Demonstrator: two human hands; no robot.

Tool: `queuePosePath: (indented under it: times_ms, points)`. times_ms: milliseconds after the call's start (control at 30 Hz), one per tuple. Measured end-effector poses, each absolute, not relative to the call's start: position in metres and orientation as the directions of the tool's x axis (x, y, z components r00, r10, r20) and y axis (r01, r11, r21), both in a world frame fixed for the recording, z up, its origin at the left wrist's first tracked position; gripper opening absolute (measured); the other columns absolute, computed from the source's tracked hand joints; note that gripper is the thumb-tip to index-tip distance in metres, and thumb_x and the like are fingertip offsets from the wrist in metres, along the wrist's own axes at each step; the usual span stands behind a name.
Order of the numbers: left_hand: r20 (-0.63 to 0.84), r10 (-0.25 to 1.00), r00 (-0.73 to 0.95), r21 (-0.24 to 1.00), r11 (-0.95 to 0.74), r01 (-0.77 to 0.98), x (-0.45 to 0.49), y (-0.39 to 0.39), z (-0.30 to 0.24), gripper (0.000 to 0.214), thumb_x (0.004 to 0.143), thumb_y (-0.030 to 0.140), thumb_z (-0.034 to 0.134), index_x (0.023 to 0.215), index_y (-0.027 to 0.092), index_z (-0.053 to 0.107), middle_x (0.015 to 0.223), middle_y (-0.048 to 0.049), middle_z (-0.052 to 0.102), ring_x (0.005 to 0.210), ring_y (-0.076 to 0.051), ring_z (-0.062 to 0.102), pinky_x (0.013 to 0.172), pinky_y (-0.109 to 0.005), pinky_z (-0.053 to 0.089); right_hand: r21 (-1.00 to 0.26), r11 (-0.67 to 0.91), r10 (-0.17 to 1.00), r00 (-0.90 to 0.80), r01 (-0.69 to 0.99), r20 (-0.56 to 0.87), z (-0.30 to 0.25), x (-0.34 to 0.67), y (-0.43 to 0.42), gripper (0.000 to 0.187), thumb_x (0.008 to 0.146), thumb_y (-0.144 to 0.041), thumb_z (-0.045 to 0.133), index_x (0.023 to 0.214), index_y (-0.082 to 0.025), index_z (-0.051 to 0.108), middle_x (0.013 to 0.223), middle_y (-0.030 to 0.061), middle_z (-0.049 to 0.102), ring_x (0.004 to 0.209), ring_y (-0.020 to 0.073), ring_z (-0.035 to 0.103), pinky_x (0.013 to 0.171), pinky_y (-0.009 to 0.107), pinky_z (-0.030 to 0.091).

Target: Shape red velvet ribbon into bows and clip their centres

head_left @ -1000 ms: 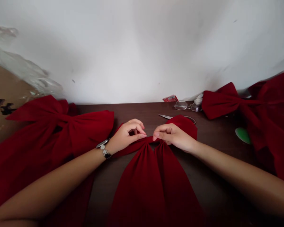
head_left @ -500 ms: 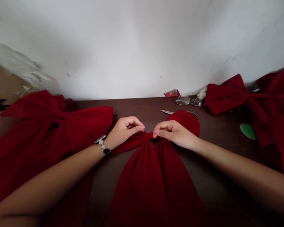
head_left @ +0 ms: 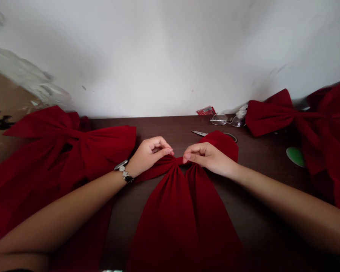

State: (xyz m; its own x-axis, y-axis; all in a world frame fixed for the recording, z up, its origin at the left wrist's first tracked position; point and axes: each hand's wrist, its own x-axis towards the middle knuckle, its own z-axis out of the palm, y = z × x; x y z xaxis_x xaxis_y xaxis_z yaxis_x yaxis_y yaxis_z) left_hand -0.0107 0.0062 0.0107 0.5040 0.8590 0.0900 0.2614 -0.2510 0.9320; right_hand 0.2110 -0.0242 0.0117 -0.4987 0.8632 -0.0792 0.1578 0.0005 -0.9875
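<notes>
Tapering upward, red velvet ribbon (head_left: 181, 215) bunches tightly.

Dark red velvety fabric bow (head_left: 184, 215), lying flat on the table (head_left: 158, 128), lower centre of frame. Fabric gathered into narrow creased waist (head_left: 179, 161) at mid-frame. Two broad folds (head_left: 161, 223) fan downward past bottom edge; rounded loop (head_left: 221, 145) rises upper right; narrower band (head_left: 155, 170) runs left.

Dark wooden tabletop (head_left: 161, 126); red fabric bows (head_left: 184, 215); scissors (head_left: 199, 133); eyeglasses (head_left: 228, 119); green disc (head_left: 295, 156).
</notes>
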Motion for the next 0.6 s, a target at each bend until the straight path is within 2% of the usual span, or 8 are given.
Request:
queuePosePath:
  times_ms: [300,600]
  points:
    - [0.147,0.838,0.525,0.906,-0.326,0.268,-0.0114,0.0052,0.0079,0.016,0.085,0.028,0.065,0.080,0.013,0.063,0.082,-0.0056,0.072,0.075,-0.013,0.068,0.070,-0.022,0.054,-0.989,-0.005,0.863,-0.499,0.147,-0.078,0.0125,0.2111,-0.0242,0.025,0.084,-0.037,0.061,0.074,-0.015,0.067,0.076,0.0023,0.067,0.070,0.0111,0.061,0.072,0.024,0.046]
    - [0.308,0.750,0.586,0.701,-0.595,0.393,-0.0093,0.0005,0.0070,0.014,0.086,0.026,0.063,0.079,0.015,0.067,0.078,-0.0041,0.070,0.070,-0.013,0.063,0.066,-0.023,0.049,-0.989,-0.005,0.865,-0.495,0.149,-0.080,0.0126,0.2107,-0.0238,0.031,0.082,-0.044,0.063,0.074,-0.015,0.067,0.076,0.0024,0.067,0.071,0.0119,0.061,0.073,0.026,0.047]
